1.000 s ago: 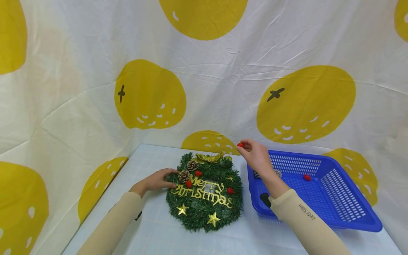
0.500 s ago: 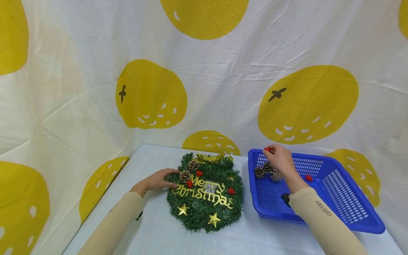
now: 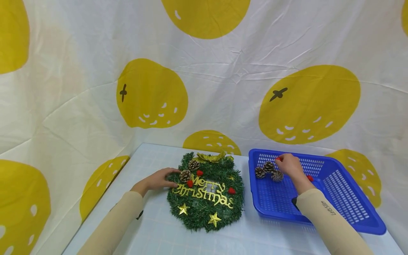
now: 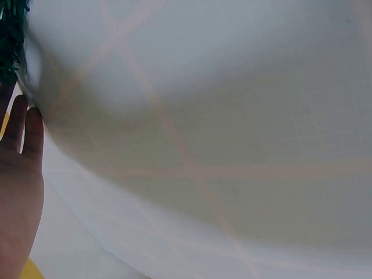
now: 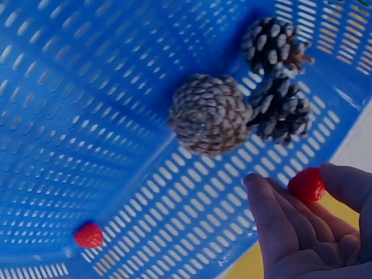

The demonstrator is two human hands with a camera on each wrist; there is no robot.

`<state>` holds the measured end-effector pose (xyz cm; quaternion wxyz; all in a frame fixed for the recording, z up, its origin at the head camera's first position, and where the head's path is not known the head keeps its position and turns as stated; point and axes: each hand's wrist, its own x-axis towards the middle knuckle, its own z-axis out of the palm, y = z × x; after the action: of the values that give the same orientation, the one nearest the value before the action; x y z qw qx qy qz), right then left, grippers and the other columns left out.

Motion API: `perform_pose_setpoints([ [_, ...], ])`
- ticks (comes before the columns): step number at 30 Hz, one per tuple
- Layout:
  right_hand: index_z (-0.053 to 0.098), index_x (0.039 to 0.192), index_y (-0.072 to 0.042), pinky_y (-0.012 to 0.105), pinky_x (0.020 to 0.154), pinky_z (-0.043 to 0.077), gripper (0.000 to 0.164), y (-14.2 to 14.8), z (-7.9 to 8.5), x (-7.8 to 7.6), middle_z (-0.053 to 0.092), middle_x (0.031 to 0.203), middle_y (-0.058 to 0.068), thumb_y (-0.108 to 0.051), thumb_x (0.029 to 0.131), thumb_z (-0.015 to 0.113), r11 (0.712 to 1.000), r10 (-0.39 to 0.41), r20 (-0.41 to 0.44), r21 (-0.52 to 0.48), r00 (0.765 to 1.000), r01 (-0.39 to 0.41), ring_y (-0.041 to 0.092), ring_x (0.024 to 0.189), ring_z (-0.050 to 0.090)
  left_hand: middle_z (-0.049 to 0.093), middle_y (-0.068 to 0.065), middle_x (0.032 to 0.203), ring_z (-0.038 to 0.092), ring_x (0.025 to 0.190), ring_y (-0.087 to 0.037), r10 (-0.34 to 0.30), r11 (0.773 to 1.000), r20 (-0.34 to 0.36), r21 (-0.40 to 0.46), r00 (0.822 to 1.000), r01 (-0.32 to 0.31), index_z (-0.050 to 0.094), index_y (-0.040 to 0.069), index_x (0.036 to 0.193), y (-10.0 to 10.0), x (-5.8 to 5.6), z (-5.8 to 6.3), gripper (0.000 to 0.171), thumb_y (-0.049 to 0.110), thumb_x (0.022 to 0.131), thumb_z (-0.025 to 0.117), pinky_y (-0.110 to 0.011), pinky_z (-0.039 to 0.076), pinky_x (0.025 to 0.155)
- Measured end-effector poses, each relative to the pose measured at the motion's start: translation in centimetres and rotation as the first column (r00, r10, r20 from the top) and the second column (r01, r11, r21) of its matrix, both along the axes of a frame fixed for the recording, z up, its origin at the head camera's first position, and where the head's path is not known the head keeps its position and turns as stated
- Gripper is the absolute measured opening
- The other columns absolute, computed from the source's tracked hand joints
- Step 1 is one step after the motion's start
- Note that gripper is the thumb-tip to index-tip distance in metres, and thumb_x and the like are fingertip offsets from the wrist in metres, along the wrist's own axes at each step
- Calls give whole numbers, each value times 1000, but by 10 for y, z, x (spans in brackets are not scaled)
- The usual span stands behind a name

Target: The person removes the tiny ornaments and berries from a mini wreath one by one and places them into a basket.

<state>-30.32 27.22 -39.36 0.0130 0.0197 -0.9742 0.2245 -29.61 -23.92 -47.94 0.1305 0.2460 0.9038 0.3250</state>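
Clothed in a plain beige left sleeve [image 3: 116, 219] and matching right sleeve [image 3: 333, 221], close-fitting and ending behind the fingers [image 5: 267, 212]. Printed, well behind the right fingers, with small dark lettering [image 3: 328, 208]. Flanked near the wrists by small black pieces [image 3: 295, 203].

This looks like a small booth screened off with fabric; whether it stands in a home, a studio or elsewhere cannot be told. White cloth [image 3: 220, 92] printed with big yellow fruits [image 3: 309, 104] hangs, creased, behind the far edge of the tabletop [image 3: 153, 226] and along its left edge, walling in the far left corner. Faint pink lines [image 4: 244, 171] cross the pale blue top, where a Christmas wreath [image 3: 199, 216] beside a blue basket [image 3: 347, 191] suggests a craft corner.
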Motion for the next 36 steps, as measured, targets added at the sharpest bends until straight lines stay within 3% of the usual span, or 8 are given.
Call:
perform_pose_setpoints([
  [5,52,71,-4,34,56,30,26,4,-6,-1,37,60,2,-14,95,51,999,7,12,33,1000,-7,19,57,34,43,-19,147,39,134,-40,5,1000,5,7,1000,-5,49,12,143,1,0,1,61,33,90,71,-59,34,106],
  [7,57,76,0,37,58,36,24,5,-7,-2,46,64,8,-14,95,52,999,1,23,43,1000,-2,25,60,42,42,-19,147,39,134,-40,10,1000,8,7,1000,-10,49,12,143,1,1,1,62,33,90,72,-59,34,106],
  [10,65,99,10,49,72,49,27,5,-6,-2,62,87,27,-13,94,53,999,-15,35,52,999,13,43,80,57,42,-19,148,40,133,-40,11,1000,9,2,1000,-11,48,12,144,2,0,-1,62,33,90,72,-59,35,105],
  [13,56,124,16,59,88,47,41,3,-4,-2,57,120,36,-14,96,52,998,-19,23,56,1000,17,54,108,53,41,-19,148,41,132,-39,10,1000,5,-8,1000,-10,48,12,144,2,-1,-2,62,33,91,71,-59,36,105],
  [25,63,121,9,57,88,48,40,-26,12,12,65,113,27,-22,96,60,997,49,-143,-55,988,-58,45,103,60,41,-19,149,40,133,-40,13,1000,10,-19,1000,-13,47,12,145,1,-1,0,62,33,91,71,-59,35,106],
  [36,62,124,7,55,88,49,43,-64,28,32,65,117,25,-26,96,64,980,160,-208,-84,965,-181,41,104,62,41,-18,148,39,134,-40,19,1000,13,-25,1000,-19,48,13,144,1,-1,1,62,35,91,71,-59,34,106],
])
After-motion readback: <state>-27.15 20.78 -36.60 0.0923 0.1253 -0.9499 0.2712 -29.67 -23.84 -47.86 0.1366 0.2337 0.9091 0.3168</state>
